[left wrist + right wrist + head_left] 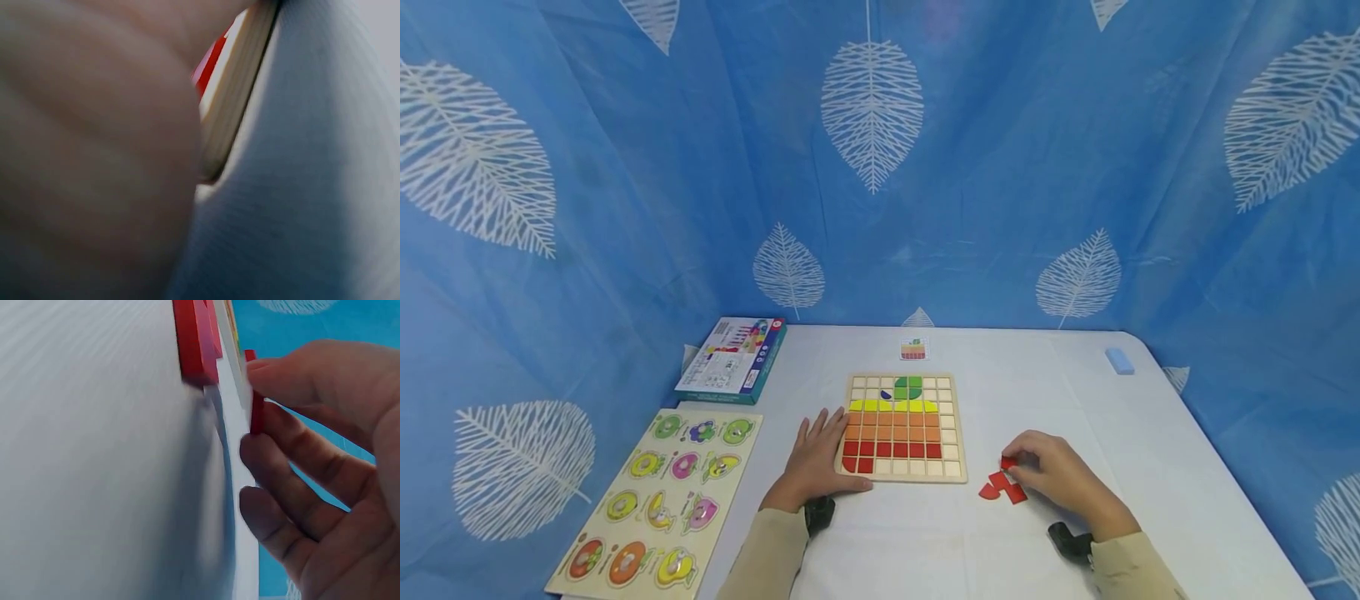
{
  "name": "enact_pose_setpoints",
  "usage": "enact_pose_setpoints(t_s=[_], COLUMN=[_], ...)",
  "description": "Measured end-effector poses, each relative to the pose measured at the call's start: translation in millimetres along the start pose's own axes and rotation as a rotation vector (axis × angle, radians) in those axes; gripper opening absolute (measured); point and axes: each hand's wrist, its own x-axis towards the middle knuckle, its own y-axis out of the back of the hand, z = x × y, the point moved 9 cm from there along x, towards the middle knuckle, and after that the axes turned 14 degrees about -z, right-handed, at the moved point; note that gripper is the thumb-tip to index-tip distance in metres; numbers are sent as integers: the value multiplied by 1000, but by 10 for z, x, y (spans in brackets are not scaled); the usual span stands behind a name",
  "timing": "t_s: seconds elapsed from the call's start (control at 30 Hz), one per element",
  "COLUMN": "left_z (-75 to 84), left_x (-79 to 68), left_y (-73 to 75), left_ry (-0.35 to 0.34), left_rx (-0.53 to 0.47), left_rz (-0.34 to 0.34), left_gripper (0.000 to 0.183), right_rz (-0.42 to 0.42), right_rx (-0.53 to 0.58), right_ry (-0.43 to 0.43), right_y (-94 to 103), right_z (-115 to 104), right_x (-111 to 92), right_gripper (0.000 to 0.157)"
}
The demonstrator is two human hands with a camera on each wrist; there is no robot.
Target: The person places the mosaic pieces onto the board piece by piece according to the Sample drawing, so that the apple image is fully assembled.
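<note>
A square wooden grid board [947, 436] lies on the table, its cells partly filled with red, orange, yellow and green tiles plus a small dark blue piece. My left hand [817, 460] rests at its front left corner, fingers along the left edge and thumb by the front edge. In the left wrist view, the palm hides most of the board's wooden side [234, 94]. Right of the board, my right hand [1060, 473] pinches a red tile [257, 412] between thumb and fingers. Just below lie loose red tiles [1017, 493], among them a quarter-round piece [989, 492].
A small picture card [914, 349] lies behind the board. To the left are a flat game box [730, 358] and a fruit puzzle board [647, 508]. A light blue block [1120, 361] sits at the far right. A blue leaf-print curtain [955, 208] encloses the table.
</note>
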Motion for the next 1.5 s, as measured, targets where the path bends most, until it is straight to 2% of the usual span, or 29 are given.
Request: enact_pose_setpoints(t_s=[0.17,0.4,0.5,0.67,0.9,1.07,1.13,1.4,1.5], left_z=[11,14,18,21,27,26,27,29,27], left_x=[1,-13,-11,-13,-16,3,6,-9,-20], left_y=[7,1,7,15,24,11,5,5,9], left_ry=[-4,-6,-6,-6,-6,-6,-6,-6,-7], left_rx=[7,21,19,12,14,2,1,-1,5], left_rz=[7,11,13,12,5,-1,-1,6,13], left_gripper=[131,132,132,131,130,129,129,129,129], right_rz=[24,-16,-31,-66,-157,-193,-192,-167,-163], right_rx=[-6,-3,5,22,-17,-59,-61,1,-6], right_ry=[58,45,69,157,190,238,233,179,186], right_y=[-3,-104,-167,-326,-663,-852,-901,-967,-970], right_z=[-134,-364,-522,-823,-1144,-1379,-1414,-1395,-1403], right_x=[152,444,576,804,1107,1198,1225,1264,1256], right_gripper=[24,22,22,18,15,13,12,18,17])
